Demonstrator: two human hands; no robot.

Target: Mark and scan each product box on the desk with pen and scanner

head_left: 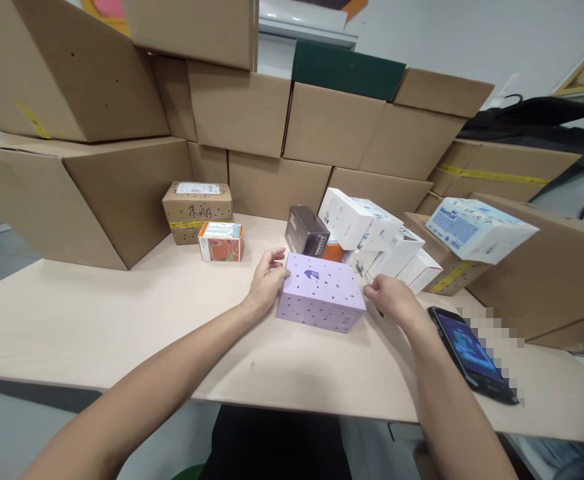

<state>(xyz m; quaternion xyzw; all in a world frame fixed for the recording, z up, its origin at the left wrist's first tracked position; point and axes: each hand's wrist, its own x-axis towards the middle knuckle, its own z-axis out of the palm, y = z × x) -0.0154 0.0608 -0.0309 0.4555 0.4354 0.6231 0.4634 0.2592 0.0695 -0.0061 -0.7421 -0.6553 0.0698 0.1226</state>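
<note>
A purple box (322, 293) with small dark dots and a dark emblem lies on the table in front of me. At its left end my left hand (267, 280) grips the box, thumb against the upper edge and fingers bent by the far corner. Just beyond the right end, my right hand (389, 297) is closed, fingertips pressed together; what they hold, if anything, is hidden. A small dark bit shows beneath that hand. Behind the purple box stand a dark brown box (306, 230), a partly covered orange box (333, 251) and several white boxes (347, 219).
A small orange-and-white box (221, 242) and a taped carton (197, 203) stand back left. Large cardboard boxes (242, 110) wall the rear. A tissue-style pack (477, 229) tops a carton at right. A dark handheld device (472, 353) lies near my right forearm.
</note>
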